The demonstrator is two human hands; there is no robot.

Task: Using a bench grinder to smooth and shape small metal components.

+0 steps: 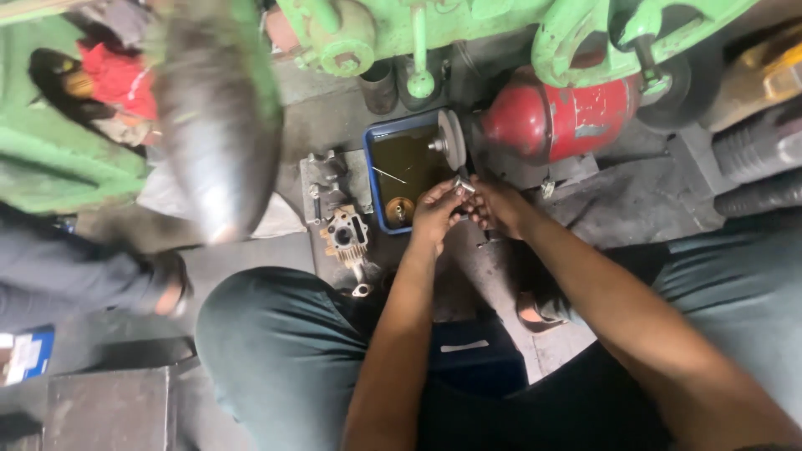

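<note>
While both hands meet over the floor, the left hand [434, 213] and right hand [493, 205] pinch one small metal part [462, 185] between their fingertips, just beside one grey grinding wheel [452, 139] on one red motor [555, 117]. One blue tray [373, 179] of dark liquid lies just left of the part, with one brass piece [398, 210] in it. One carburetor body [347, 232] rests beside the tray.

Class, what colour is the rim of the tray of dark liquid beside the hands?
Blue. The tray rim shows best in the head view, just beyond both hands.
</note>
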